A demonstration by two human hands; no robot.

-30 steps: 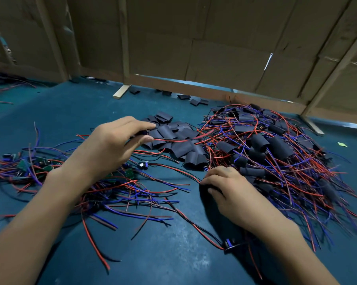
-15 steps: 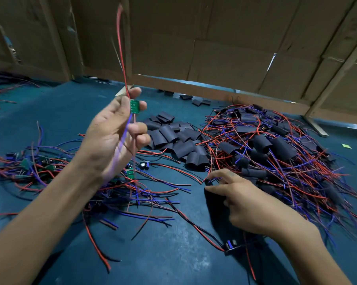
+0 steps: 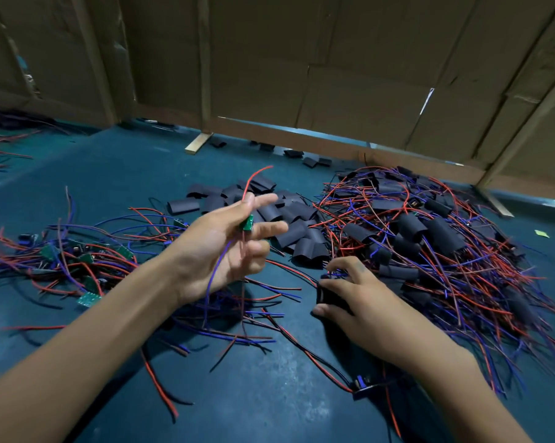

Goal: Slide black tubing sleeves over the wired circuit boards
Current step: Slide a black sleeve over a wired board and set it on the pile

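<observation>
The left hand (image 3: 225,247), lower than before, pinches 1 board (image 3: 247,223) above the tabletop (image 3: 269,407), while the right hand (image 3: 349,302) now grips a sleeve (image 3: 325,295), ready for threading.

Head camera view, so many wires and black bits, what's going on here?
A person is sleeving small wired circuit boards at a blue table. The left hand holds up a green board with red and blue leads. The right hand holds a black tubing sleeve low on the table. That board is still bare. Loose sleeves lie in the middle, sleeved boards on the right, bare boards on the left.
</observation>
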